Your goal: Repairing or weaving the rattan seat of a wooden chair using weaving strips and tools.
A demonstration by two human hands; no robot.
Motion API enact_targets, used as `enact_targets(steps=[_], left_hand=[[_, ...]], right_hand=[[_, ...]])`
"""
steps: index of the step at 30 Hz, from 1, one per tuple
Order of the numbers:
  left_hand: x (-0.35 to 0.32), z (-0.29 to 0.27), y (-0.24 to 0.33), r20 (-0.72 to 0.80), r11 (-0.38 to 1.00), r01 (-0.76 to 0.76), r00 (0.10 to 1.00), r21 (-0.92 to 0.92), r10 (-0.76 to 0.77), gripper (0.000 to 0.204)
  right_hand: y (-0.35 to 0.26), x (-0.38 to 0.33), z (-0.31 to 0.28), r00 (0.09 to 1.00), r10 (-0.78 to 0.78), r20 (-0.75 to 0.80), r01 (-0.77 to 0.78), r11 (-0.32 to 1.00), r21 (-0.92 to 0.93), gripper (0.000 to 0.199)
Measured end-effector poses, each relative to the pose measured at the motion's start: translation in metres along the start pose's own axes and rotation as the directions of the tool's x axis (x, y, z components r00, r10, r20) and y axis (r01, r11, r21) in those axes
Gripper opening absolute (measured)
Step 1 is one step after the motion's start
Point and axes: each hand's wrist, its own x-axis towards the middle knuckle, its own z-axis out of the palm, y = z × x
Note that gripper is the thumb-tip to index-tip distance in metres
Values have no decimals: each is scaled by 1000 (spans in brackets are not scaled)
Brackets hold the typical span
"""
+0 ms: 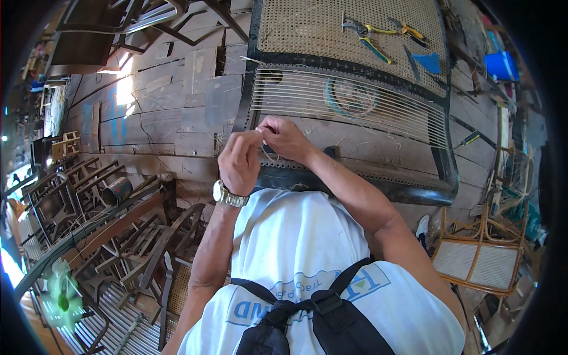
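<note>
My left hand (239, 158), wearing a metal wristwatch (229, 194), and my right hand (286, 139) meet fingertip to fingertip at the left side of a dark wooden seat frame (355, 182). Both are closed in a pinch on a thin pale cane strand (271, 157), partly hidden by the fingers. Holes line the frame's edge. Beyond my hands, several parallel cane strands (296, 94) stretch from side to side across the opening. Farther off, the finished woven cane panel (307, 29) fills the other part of the frame.
On the cane panel lie yellow-handled pliers (370, 41), another yellow-handled tool (408, 31) and a blue scrap (427, 63). A coiled bundle (352, 97) shows beneath the strands. Dark chair parts (148, 248) pile up at left; a rattan chair (479, 260) stands at right.
</note>
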Motion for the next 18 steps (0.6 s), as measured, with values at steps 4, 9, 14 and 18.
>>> enact_targets(steps=[4, 9, 14, 18], left_hand=[[21, -2, -27, -62, 986, 110, 993, 127, -103, 9], [44, 14, -61, -132, 962, 212, 973, 174, -190, 4], [47, 33, -82, -131, 944, 200, 977, 264, -171, 6], [42, 40, -92, -145, 945, 174, 980, 276, -138, 6]], right_hand=[[-50, -31, -10, 878, -53, -476, -18, 989, -144, 19], [-74, -61, -1, 948, -317, -31, 313, 945, -95, 17], [-7, -22, 14, 907, -288, -308, 126, 882, -454, 27], [28, -14, 6, 990, 136, 23, -115, 907, -404, 28]])
